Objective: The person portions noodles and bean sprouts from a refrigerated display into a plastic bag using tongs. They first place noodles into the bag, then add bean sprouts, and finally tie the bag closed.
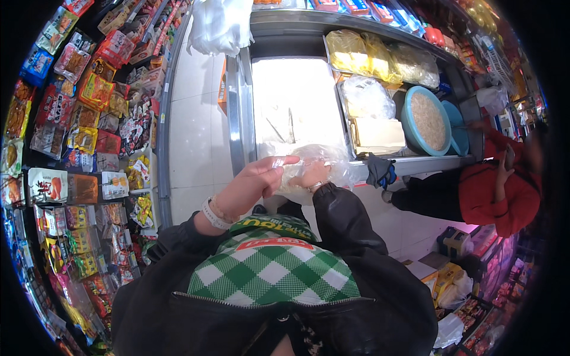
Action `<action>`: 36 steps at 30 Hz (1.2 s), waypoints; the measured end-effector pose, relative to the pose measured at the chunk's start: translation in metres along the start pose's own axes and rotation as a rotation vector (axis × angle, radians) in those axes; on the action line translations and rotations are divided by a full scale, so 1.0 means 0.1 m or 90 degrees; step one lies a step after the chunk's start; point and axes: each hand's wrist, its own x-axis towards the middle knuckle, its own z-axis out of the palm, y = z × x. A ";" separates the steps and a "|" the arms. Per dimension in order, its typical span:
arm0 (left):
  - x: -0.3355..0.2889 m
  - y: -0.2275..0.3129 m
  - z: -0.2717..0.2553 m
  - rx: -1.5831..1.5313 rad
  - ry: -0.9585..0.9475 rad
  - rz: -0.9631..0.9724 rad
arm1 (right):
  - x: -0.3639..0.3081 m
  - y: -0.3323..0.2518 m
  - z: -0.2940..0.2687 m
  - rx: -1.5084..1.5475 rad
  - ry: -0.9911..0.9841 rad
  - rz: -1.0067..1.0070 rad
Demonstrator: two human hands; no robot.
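A clear plastic bag with pale contents hangs at the near edge of a brightly lit white counter. My right hand grips the bag from its right side, and the film partly covers the fingers. To its left is my left hand, with most fingers curled in and the index finger reaching toward the bag. A shiny bit of clear film shows at those fingers. The glare washes out much of the white surface, where a flat clear packet lies.
White plastic bags hang at the far left of the counter. On the right are a blue basin of pale shreds, yellow bags and a cardboard box. Packaged snacks fill the left shelves. Someone in red stands at right.
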 end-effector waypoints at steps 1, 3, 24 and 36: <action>0.00 -0.01 0.00 -0.001 -0.003 0.001 | 0.06 0.01 -0.04 0.005 -0.013 0.010; -0.01 -0.01 -0.03 0.001 -0.016 0.008 | 0.16 0.11 -0.05 0.033 -0.061 0.011; 0.07 -0.01 -0.16 -0.141 -0.075 0.022 | -0.17 0.61 -0.40 0.311 0.119 -0.224; 0.03 -0.08 -0.16 -0.110 -0.050 0.008 | -0.09 -0.16 0.04 -0.095 0.116 0.018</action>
